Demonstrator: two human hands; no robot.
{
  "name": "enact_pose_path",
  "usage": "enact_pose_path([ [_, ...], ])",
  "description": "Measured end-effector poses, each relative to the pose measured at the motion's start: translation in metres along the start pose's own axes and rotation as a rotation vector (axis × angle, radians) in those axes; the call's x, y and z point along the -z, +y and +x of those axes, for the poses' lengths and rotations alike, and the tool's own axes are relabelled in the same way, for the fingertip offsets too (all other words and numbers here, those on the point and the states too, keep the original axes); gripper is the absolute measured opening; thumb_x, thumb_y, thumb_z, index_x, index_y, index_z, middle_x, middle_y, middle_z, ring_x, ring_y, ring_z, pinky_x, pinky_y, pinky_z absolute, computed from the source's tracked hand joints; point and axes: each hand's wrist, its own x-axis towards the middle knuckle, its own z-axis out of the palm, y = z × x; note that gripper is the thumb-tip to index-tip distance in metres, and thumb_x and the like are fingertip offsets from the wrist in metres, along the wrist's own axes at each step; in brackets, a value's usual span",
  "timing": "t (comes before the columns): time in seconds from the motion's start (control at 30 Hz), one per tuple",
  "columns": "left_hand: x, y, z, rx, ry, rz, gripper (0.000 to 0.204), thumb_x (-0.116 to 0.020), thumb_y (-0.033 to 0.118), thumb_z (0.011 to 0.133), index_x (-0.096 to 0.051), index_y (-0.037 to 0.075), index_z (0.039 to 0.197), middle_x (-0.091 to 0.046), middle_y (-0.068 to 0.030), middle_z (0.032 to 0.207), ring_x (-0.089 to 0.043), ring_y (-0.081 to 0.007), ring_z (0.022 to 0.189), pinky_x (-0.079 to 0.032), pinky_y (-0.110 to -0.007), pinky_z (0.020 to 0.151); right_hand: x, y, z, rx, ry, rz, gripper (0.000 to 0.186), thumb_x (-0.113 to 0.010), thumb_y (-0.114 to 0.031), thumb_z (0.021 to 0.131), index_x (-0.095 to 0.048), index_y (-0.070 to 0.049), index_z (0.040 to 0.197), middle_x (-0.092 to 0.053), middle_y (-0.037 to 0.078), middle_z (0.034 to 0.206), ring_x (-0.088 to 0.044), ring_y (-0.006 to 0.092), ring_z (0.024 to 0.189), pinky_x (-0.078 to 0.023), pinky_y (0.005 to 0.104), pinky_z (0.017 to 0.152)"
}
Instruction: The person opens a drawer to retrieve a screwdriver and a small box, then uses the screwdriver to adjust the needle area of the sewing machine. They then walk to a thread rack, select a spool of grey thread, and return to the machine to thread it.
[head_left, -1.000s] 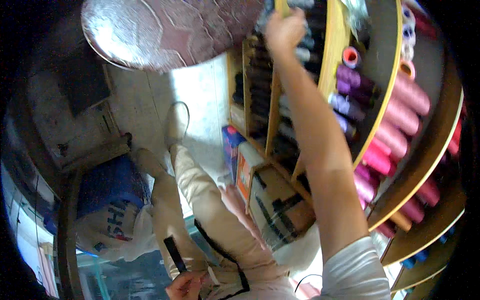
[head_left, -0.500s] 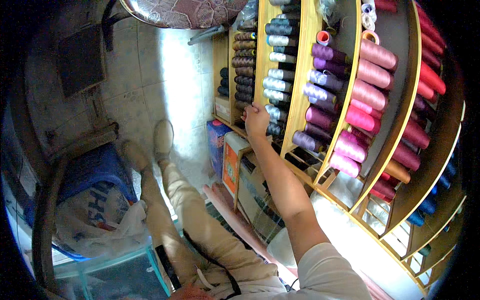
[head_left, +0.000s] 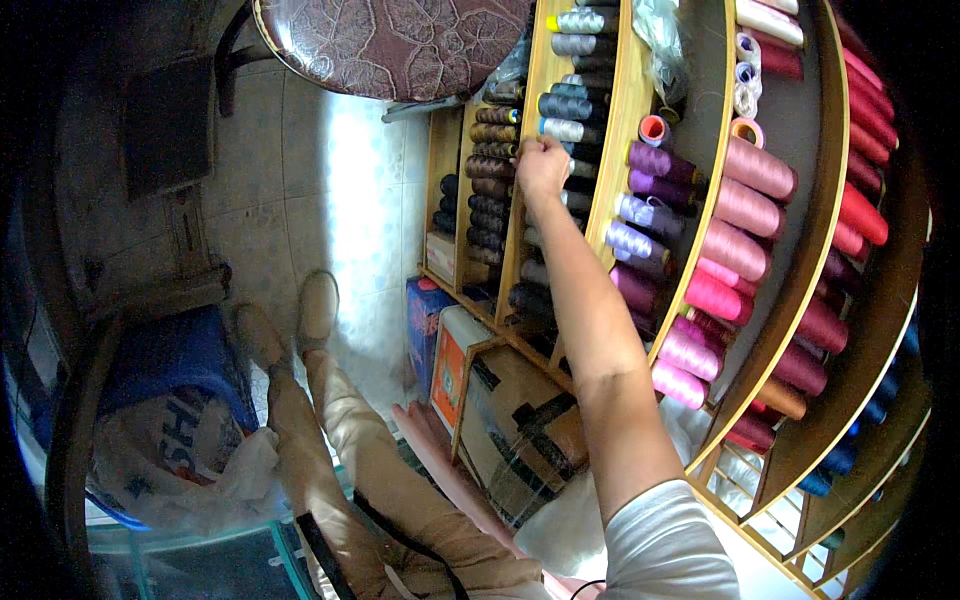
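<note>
My right hand (head_left: 543, 170) reaches out to the wooden thread rack (head_left: 609, 205), its fingers curled together at the divider between two rows of thread. On one side of it are brown thread spools (head_left: 490, 165); on the other, grey and silver spools (head_left: 570, 105). Whatever the fingers hold, if anything, is hidden. The forearm crosses in front of the lower grey spools and covers some of them. Beyond the forearm stand purple spools (head_left: 655, 160) and pink spools (head_left: 745, 205). My left hand does not show.
A round stool with a patterned brown seat (head_left: 390, 40) stands at the far end. Below the rack are a cardboard box (head_left: 530, 400) and an orange-and-white box (head_left: 452, 350). At the left, a blue bin (head_left: 180, 350) holds a plastic bag (head_left: 190, 440). Red spools (head_left: 862, 212) line the right.
My right hand has moved farther up along the rack, from the lower grey spools to the upper ones. The view has shifted, showing more of the stool and the cardboard box.
</note>
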Motion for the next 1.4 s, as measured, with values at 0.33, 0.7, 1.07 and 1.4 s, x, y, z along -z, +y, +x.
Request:
enact_pose_path([
  [0.33,-0.006,-0.007,0.015,0.169,0.015,-0.170,0.009,-0.063,0.003,0.095,-0.067,0.000,0.103,-0.066,-0.0029,0.083,-0.054,-0.0076,0.065,-0.044,-0.024,0.060,-0.001,-0.044,0.056,-0.405,-0.023,0.713,0.024,-0.056,-0.013,0.099,-0.055,0.004,0.083,-0.061,0.012,0.066,-0.059,0.0208,0.049,-0.048,0.0313,0.042],
  [0.7,-0.013,-0.008,0.023,0.194,0.057,-0.256,0.007,-0.060,-0.001,0.095,-0.067,0.000,0.094,-0.065,-0.0036,0.079,-0.052,-0.0072,0.061,-0.041,-0.024,0.054,0.041,-0.099,0.038,0.455,0.058,-0.515,0.033,-0.061,-0.025,0.084,-0.068,0.006,0.094,-0.068,0.026,0.088,-0.066,0.0407,0.089,-0.051,0.0431,0.085],
  [1.07,-0.005,-0.015,0.018,0.090,0.036,-0.150,0.007,-0.059,-0.001,0.096,-0.065,-0.001,0.100,-0.064,-0.0039,0.084,-0.051,-0.0080,0.065,-0.040,-0.024,0.057,0.038,-0.081,0.141,0.271,-0.148,-0.974,0.041,-0.059,-0.026,0.092,-0.064,0.003,0.120,-0.064,0.020,0.124,-0.065,0.0367,0.109,-0.052,0.0414,0.095],
  [1.4,-0.005,-0.010,0.013,0.187,0.027,-0.135,0.007,-0.063,0.003,0.095,-0.067,-0.001,0.098,-0.064,-0.0015,0.079,-0.055,-0.0076,0.066,-0.043,-0.025,0.058,0.022,-0.101,0.107,0.538,0.289,-1.064,0.021,-0.052,-0.015,0.093,-0.063,0.000,0.104,-0.058,0.016,0.110,-0.062,0.0291,0.097,-0.055,0.0385,0.080],
])
